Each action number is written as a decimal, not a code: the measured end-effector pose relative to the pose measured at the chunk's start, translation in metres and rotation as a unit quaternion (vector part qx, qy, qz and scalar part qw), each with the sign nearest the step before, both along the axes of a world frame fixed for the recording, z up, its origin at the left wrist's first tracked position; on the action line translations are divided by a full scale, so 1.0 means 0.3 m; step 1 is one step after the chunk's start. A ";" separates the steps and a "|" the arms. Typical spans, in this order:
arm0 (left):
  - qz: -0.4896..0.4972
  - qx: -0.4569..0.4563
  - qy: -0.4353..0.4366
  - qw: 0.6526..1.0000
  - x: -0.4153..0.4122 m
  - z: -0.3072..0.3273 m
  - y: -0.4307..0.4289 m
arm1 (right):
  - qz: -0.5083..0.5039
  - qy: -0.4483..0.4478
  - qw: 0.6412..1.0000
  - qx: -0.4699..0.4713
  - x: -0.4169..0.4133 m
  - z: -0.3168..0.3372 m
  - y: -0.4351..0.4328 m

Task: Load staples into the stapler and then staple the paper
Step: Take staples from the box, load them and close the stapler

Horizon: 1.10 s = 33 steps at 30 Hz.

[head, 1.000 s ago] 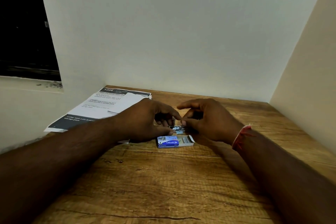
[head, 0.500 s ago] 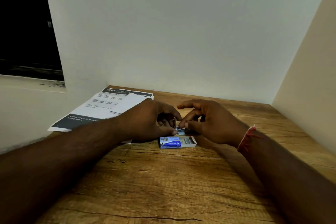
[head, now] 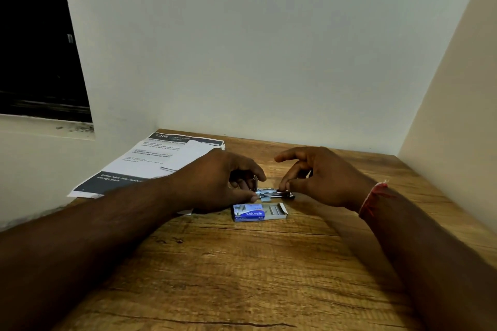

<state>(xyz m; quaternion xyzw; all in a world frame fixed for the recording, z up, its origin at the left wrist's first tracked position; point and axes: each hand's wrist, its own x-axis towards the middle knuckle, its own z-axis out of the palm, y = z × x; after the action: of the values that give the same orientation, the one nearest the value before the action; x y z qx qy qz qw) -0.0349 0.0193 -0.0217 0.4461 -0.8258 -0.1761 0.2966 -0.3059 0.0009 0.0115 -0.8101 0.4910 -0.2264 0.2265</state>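
Stapler [head: 272, 193]: lies open on the table [head: 242, 263] between the two hands, far of the box; its metal track runs left to right.
Left hand [head: 223, 183]: fingers curled round the stapler's left end, thumb pressed along the near side, steadying it.
Right hand [head: 322, 177]: thumb and a fingertip pinched together on the right part of the track, index finger raised clear. I cannot tell whether a strip of staples sits under that pinch; it is too small.
Change: half a second ago the fingertips of both hands nearly met over the stapler. Now the right hand has drawn a little right, and more bare track shows between them.
Meaning: loading looks near its end, probably seating or sliding the strip. The top is not yet closed.
Box [head: 248, 213]: just near of the stapler, its tray pulled out to the right, unmoved.
Paper [head: 161, 161]: far left, partly under the left forearm, not yet stapled.
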 end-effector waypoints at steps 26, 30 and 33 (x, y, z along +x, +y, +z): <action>-0.032 -0.051 -0.076 0.995 -0.070 -0.064 -0.057 | 0.010 0.068 0.998 0.008 -0.044 -0.049 -0.071; -0.029 -0.046 -0.086 0.995 -0.068 -0.060 -0.054 | 0.010 0.071 0.997 0.012 -0.043 -0.053 -0.073; -0.029 -0.057 -0.095 0.993 -0.061 -0.058 -0.049 | 0.011 0.070 0.997 0.009 -0.041 -0.053 -0.075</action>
<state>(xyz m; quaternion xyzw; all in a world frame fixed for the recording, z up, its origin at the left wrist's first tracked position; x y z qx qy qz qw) -0.0531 0.0044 -0.0389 0.4191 -0.8714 -0.0943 0.2368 -0.3182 -0.0215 -0.0045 -0.8272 0.4989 -0.1621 0.2014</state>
